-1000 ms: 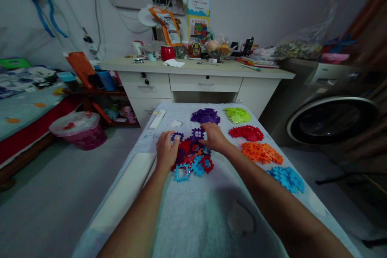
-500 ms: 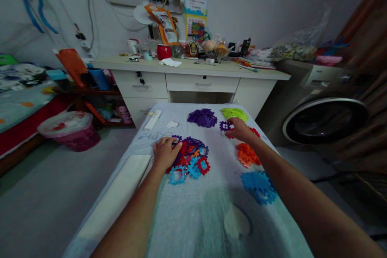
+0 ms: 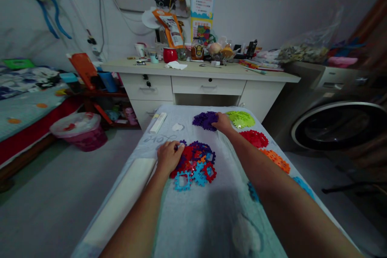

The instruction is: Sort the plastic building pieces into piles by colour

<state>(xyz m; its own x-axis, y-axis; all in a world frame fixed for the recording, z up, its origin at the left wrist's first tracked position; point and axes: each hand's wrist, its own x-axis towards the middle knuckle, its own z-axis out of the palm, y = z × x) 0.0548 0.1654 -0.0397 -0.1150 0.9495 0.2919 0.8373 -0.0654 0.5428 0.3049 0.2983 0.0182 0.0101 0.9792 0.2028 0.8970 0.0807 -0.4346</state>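
My right hand [image 3: 224, 123] is at the right edge of a pile of purple interlocking plastic pieces [image 3: 204, 121], its fingers closed on a purple piece there. My left hand [image 3: 168, 156] rests against the left side of a mixed heap of plastic pieces [image 3: 193, 157] in purple, red, orange and blue. A purple piece shows between its thumb and fingers. Along the right side lie piles of yellow-green pieces [image 3: 242, 119], red pieces [image 3: 255, 139] and orange pieces [image 3: 275, 160]. Blue pieces [image 3: 304, 186] are partly hidden behind my right forearm.
A pale cloth covers the table [image 3: 193, 217]. On its left are a long white bar [image 3: 130, 185] and a smaller white strip [image 3: 159, 123]. Beyond stands a cluttered desk [image 3: 208, 84], with a washing machine [image 3: 332, 117] to the right and a pink bin [image 3: 86, 135] to the left.
My right hand has moved left with a purple square piece, from beside the yellow-green and red piles to the purple pile. My left hand stays by the mixed heap. The view has shifted slightly.
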